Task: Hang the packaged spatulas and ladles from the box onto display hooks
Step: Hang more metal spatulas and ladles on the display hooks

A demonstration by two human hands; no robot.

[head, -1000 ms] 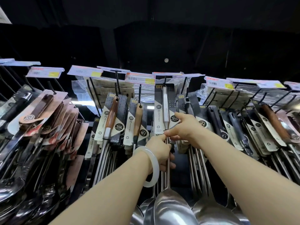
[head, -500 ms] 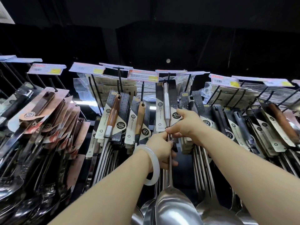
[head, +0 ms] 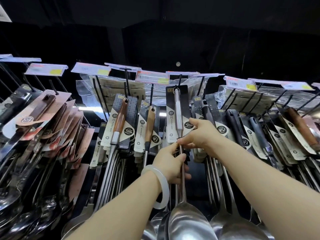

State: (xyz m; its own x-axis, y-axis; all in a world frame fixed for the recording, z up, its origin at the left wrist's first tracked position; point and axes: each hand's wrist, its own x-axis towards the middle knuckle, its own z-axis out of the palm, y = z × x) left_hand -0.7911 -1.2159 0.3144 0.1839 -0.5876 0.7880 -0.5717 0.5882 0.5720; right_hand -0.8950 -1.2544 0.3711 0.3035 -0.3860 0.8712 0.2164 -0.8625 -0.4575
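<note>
The ladle (head: 180, 170) hangs almost plumb, its long axis running from the card (head: 176, 115) at the top, down the steel shaft, to the bowl low at the bottom edge of the view. The card's top hole sits right at the tip of the centre hook (head: 180, 81); whether the wire is fully through it cannot be told.

Both hands lie below the hook, on the shaft under the card. The left hand (head: 170, 163) is wrapped around the shaft, fingers curled. The right hand (head: 199, 135) is just above it and nearer the hook, pinching shaft and card's lower edge between thumb and forefinger.

By my reading, the coming move is a push along the hook's own line, away from the person, so the card slides back. The right hand should steer; the left only carries weight below the hook.

Beside the hook, packed rows of carded utensils (head: 121, 122) hang to either side.
</note>
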